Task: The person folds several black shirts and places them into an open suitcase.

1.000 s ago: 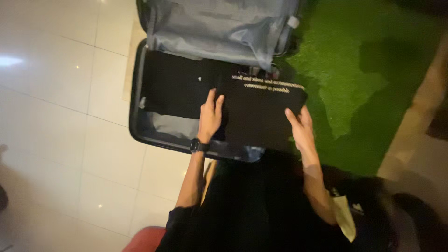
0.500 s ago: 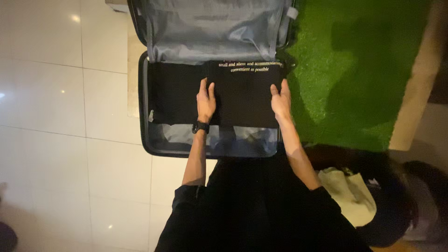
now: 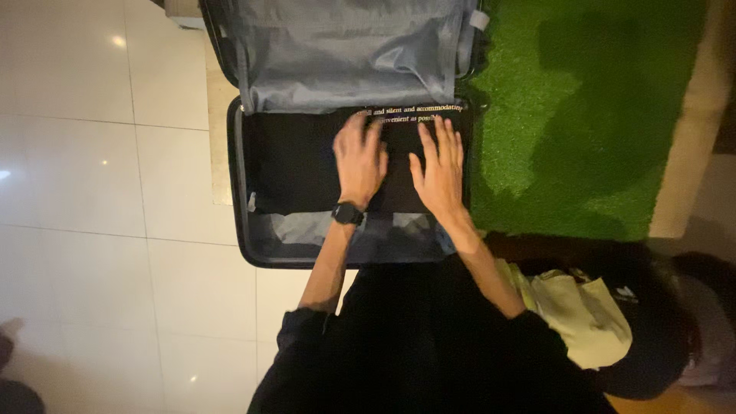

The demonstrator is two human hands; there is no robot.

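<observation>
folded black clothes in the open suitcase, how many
2: one folded black cloth on the suitcase's left side, one black printed folded cloth right of it under both flat hands. More may lie beneath.

Both hands, the left hand and the right hand, lie flat with fingers spread on a folded black garment inside the open suitcase on the tiled floor.

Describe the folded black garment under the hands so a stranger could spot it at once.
Find the open suitcase lying on the white tiled floor beside the green turf. In its lower half, the folded black garment lies on the right, under the left hand and right hand. Unlike the plain black clothing beside it, it carries pale lettering along its far edge.
</observation>
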